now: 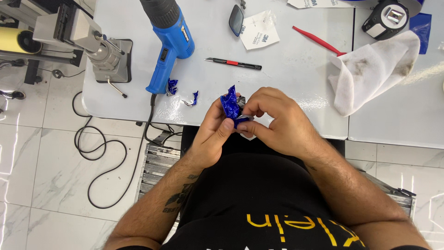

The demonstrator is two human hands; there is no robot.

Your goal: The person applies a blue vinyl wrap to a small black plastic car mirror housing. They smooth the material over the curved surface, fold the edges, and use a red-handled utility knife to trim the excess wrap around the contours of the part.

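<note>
Item: crumpled blue film (pixel 231 107) — glossy, deep blue, creased into sharp folds. Its long axis runs roughly up and down in our view, the pointed upper end aimed away from us toward the middle of the white table (pixel 296 60), the lower end tucked between our fingers. It sits at the near edge of the table, held just above it, in front of our black shirt.

Grip: our left hand (pixel 213 134) pinches the film from the left, thumb laid across its lower part. Our right hand (pixel 273 121) is curled tight against the film's right side, fingertips closed on a small greyish piece there; what that piece is we cannot tell.

Containers: none that we can make out on the table.

Nearby, same surface: two small blue scraps (pixel 172 86) and (pixel 194 98), lying left of the film and apart from it; a blue heat gun (pixel 170 44) lying on the table, its black cord running off the edge; a slim utility knife (pixel 233 63), red and black, lying crosswise; a red scraper (pixel 318 41); a stained white cloth (pixel 370 69) at right.
</note>
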